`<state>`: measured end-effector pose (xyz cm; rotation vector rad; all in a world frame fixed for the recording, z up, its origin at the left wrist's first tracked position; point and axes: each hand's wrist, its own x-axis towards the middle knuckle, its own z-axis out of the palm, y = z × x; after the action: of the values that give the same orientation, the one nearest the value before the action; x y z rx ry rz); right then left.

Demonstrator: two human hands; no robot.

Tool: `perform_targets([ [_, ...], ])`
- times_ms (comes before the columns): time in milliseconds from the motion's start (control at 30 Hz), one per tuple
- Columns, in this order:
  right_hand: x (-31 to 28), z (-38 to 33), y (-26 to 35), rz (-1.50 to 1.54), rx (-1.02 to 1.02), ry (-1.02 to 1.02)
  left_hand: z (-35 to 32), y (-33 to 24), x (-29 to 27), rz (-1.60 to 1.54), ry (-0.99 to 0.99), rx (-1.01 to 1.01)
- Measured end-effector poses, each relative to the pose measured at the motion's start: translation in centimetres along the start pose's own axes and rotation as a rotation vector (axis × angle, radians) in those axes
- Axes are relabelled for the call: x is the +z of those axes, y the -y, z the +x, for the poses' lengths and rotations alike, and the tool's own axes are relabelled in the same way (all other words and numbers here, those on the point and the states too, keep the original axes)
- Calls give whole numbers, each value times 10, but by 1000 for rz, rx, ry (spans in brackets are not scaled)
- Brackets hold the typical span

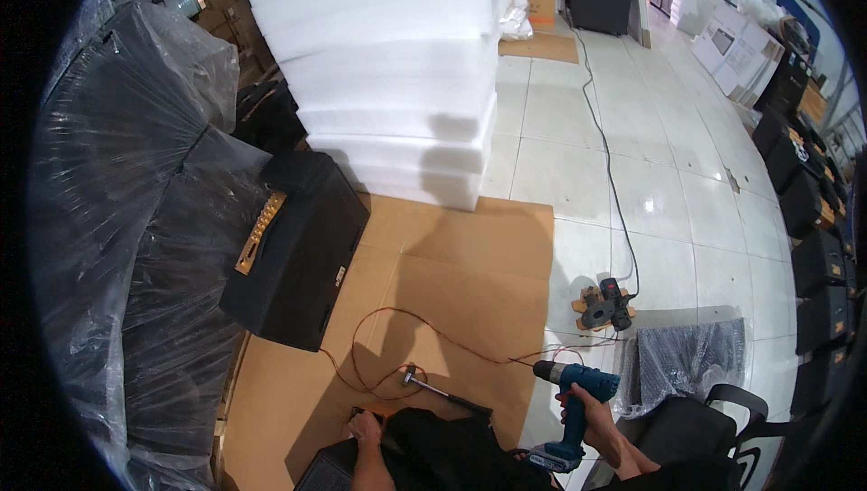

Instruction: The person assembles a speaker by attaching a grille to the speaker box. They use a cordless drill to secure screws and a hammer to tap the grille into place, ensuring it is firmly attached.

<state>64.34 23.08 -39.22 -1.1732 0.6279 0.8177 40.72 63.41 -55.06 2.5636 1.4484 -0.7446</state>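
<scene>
In my right hand (594, 414) is a teal and black cordless drill (571, 428), gripped round its handle, its long thin bit pointing left over the cardboard's right edge. My left hand (365, 428) is down at the top of a black box (327, 470), partly cut off below. Its fingers are curled at a small orange-edged part (386, 409); what they hold is hidden. A hammer (438, 389) with a dark handle lies ahead on the cardboard sheet (474, 288). A thin reddish cable (461, 344) loops around the hammer's head.
A black speaker cabinet (302, 256) with a gold control panel stands left, beside plastic-wrapped goods (135, 220). White foam sheets (388, 84) are stacked behind. A power strip (616, 303), bubble wrap (686, 360) and a black chair (686, 437) are right. More black cabinets (817, 265) line the far right.
</scene>
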Motion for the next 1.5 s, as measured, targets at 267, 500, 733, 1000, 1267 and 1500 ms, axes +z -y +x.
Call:
perform_targets([
  [267,7,5,2,-71,-81,66,9,-9,-27,-1094,37,-138],
  [500,50,-38,-11,-171,-65,431,-87,-13,-70,-806,-796,-93],
  [733,72,-67,-35,-472,60,1016,-297,15,-101,-2474,-543,-108],
  [1000,112,-143,-87,-857,105,1454,-396,43,-69,-3109,-776,107],
  [1267,113,-163,-102,-830,123,1485,-435,51,-66,-3396,-897,103],
  [1500,109,-150,-105,-704,309,1399,-436,50,-61,-3247,-1015,222],
])
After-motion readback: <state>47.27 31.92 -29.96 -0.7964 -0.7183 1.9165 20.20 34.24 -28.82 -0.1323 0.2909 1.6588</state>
